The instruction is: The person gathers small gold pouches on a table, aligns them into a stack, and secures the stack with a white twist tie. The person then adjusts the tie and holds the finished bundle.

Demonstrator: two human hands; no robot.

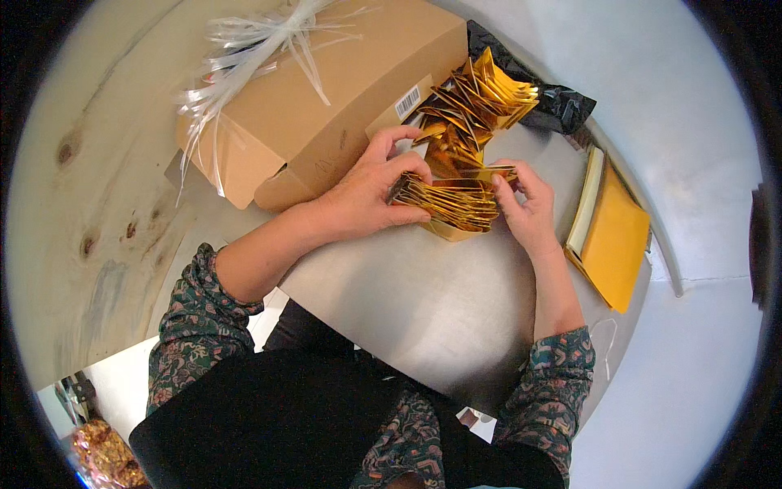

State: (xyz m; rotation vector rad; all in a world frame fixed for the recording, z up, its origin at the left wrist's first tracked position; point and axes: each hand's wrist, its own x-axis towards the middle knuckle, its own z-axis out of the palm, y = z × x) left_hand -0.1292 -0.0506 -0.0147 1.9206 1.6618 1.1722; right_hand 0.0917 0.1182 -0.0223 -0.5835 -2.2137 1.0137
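Observation:
A row of thin gold foil packets (452, 204), packed edge to edge, lies over the metal tabletop in front of me. My left hand (366, 191) is closed round its left end, thumb at the near side and fingers over the far side. At the right end, my right hand (528, 208) pinches the edge of a gold foil piece (489, 172) between thumb and fingers. Just beyond my hands sits a loose, fanned heap of similar gold foil pieces (489, 94). Some foil between heap and row is partly hidden by my left fingers.
A brown cardboard box (342, 81) stands at the far left, with clear plastic strips (252, 65) draped over it. Behind the heap lies a black plastic bag (566, 106). A yellow-orange pad or envelope (615, 236) leans at the right. Wooden board (90, 187) lies left.

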